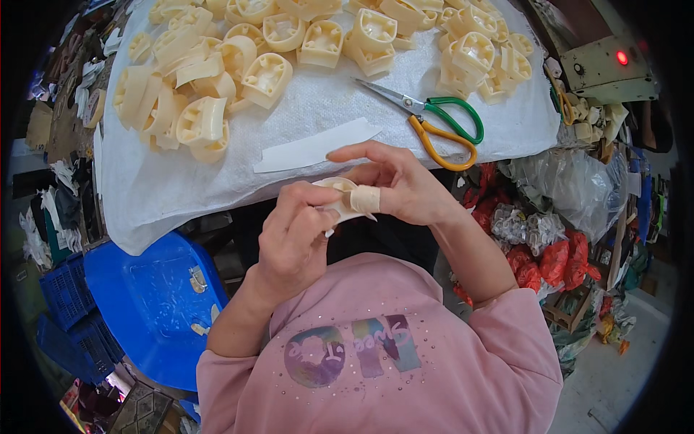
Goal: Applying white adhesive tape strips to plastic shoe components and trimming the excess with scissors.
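In front of my chest, just off the near edge of the cloth-covered table, my left hand (295, 230) pinches a small cream plastic part (348, 214). The thumb of my right hand (408, 186) presses on the same part from the other side. A beige wrap (366, 199) covers that thumb. My right index finger reaches out above the part. Fingers hide much of its shape. Beyond my hands lies a strip of white sheet (318, 146). Scissors (426, 119) with one green and one orange handle rest to its right, blades partly spread.
Heaps of cream plastic parts (282, 32) cover the far side of the white cloth (303, 105). A blue plastic chair (155, 304) stands at lower left. At right are a box with a red light (611, 69), clear plastic bags (578, 184) and red bags (567, 260).
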A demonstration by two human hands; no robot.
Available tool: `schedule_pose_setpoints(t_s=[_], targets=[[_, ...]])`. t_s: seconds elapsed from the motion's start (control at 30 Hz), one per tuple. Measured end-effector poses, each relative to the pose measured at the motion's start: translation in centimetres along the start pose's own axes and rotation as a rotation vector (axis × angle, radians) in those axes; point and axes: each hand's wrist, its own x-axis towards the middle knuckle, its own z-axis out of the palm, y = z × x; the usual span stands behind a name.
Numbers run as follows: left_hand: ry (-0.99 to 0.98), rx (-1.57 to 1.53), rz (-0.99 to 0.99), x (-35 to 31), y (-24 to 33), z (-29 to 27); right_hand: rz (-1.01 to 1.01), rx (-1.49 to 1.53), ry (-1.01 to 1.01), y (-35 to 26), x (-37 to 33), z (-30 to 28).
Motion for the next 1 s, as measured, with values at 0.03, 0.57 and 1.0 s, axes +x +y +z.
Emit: schedule_pose_setpoints(t_s=[0.03, 0.57, 1.0], targets=[[0.001, 0.006, -0.063, -0.1, 0.1, 0.0, -0.028, -0.033, 0.059, 0.1, 0.1, 0.1], [0.269, -0.626, -0.563, 0.7, 0.9, 1.3, -0.574, -0.693, 0.426, 0.8, 0.3, 1.9], [0.21, -0.613, -0.569, 0.7, 1.1, 1.3, -0.654, -0.825, 0.527, 0.0, 0.3, 2.7]])
